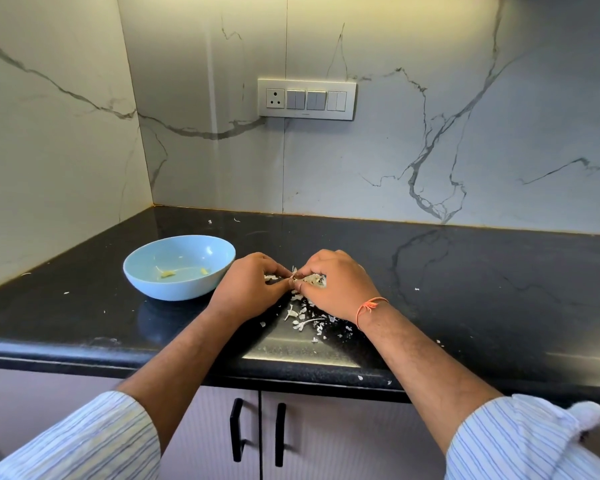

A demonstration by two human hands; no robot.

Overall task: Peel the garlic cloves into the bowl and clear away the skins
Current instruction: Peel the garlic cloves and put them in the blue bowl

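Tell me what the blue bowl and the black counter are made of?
The blue bowl looks like glazed ceramic, maybe melamine: smooth, with shiny highlights inside. The black counter looks like polished speckled stone, probably granite: it mirrors the veined wall and the bowl.

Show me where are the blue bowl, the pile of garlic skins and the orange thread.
blue bowl (174, 289): head view, outer front wall.
pile of garlic skins (303, 318): head view, middle of the heap on the counter.
orange thread (369, 305): head view, on the right wrist.

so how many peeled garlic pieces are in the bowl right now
2 that I can make out. One garlic piece lies near the middle of the blue bowl, another to its right. More may be hidden behind the near rim.
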